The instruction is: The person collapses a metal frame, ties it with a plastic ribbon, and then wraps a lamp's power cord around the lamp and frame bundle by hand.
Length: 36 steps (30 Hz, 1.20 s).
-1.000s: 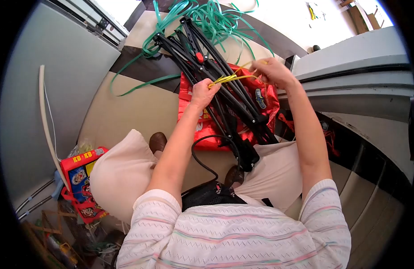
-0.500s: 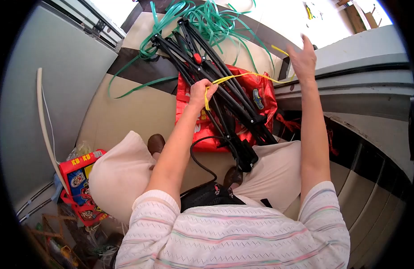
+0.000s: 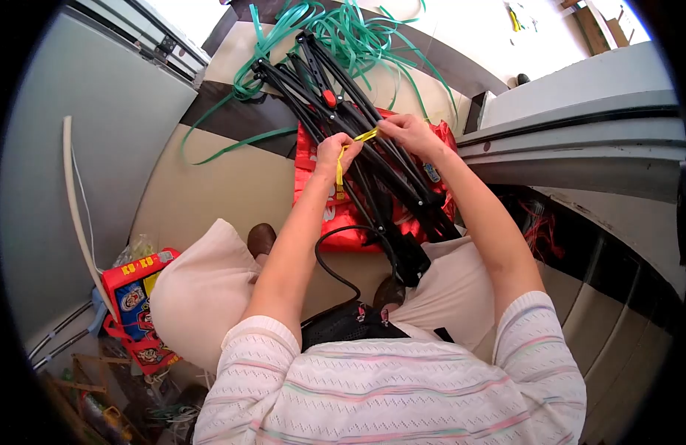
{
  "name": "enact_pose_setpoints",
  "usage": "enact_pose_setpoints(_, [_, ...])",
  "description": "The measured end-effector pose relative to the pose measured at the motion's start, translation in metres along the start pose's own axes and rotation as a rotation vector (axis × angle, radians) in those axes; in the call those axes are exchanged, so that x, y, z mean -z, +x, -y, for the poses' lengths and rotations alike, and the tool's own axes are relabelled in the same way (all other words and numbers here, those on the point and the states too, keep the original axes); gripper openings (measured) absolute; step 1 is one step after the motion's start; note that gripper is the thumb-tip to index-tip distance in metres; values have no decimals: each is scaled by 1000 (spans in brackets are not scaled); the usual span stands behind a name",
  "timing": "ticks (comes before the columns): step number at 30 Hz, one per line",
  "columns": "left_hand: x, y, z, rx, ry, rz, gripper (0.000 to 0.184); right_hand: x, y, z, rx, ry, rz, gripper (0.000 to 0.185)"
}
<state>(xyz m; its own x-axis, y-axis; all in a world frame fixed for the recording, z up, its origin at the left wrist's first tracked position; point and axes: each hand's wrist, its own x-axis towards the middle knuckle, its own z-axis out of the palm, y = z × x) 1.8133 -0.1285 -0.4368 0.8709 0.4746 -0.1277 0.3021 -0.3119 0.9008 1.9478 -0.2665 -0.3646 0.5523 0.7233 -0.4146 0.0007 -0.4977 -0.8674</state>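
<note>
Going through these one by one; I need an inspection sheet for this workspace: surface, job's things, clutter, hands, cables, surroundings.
Surface: beige tiled floor with a dark band.
Job's things: folded black frame lying over a red bag; yellow strap across the frame.
Clutter: tangled green strapping beyond the frame; printed red-and-blue bag at the person's left.
Hands: left hand grips the strap; right hand is at the strap, grip unclear.
Cables: black cord curving near the frame's lower end.
Surroundings: grey panel at left, grey ledge at right.
</note>
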Motion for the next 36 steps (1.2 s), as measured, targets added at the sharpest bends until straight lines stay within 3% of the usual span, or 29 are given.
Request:
enact_pose_setpoints(3, [-1,1,2,46,-33,9,28,-27,4,25,-79,702,-22,27])
enact_pose_setpoints(7, [1,1,10,67,-88,-26,27,-17,29,12,-231,796,4,23])
enact_pose_setpoints(10, [5,4,10,104,-165,-60,24,-17,38,-13,-282,681,-240,17])
enact_pose_setpoints(11, [8,4,8,131,-201,-67,24,-17,46,-18,-282,560,-257,25])
enact_pose_setpoints(14, [14,9,11,138,-481,-52,24,-27,53,-31,84,-76,-384,32])
enact_pose_setpoints(16, [33,17,-9,299,-662,-36,25,-35,26,-18,155,-410,-274,36])
enact_pose_setpoints(18, [37,23,-33,240,-723,-65,21,-47,4,-15,267,-574,-171,36])
enact_pose_setpoints(20, [33,25,-57,58,-613,-16,19,-48,2,-5,168,-689,-138,31])
enact_pose_setpoints(21, [34,24,-69,52,-387,89,18,-49,2,-2,118,-744,-130,29])
enact_pose_setpoints(22, [28,21,-80,-56,-232,104,18,-50,3,-5,144,-743,-160,28])
enact_pose_setpoints(24, [16,19,-86,-542,153,16,18,-51,10,-26,193,-755,-214,25])
enact_pose_setpoints(26, [17,24,-83,-427,-166,207,21,-54,44,-83,344,-857,-246,27])
enact_pose_setpoints(28, [25,22,-65,4,-311,271,29,-45,23,-31,63,-542,-217,30])
enact_pose_setpoints(29, [28,21,-59,67,-149,280,36,-44,22,-28,45,-507,-204,32])
enact_pose_setpoints(32, [-5,23,-16,7,-227,32,36,-40,24,-27,-10,-346,-169,38])
enact_pose_setpoints(36, [-5,14,-36,-54,29,39,19,-36,28,-39,-63,-105,-164,43])
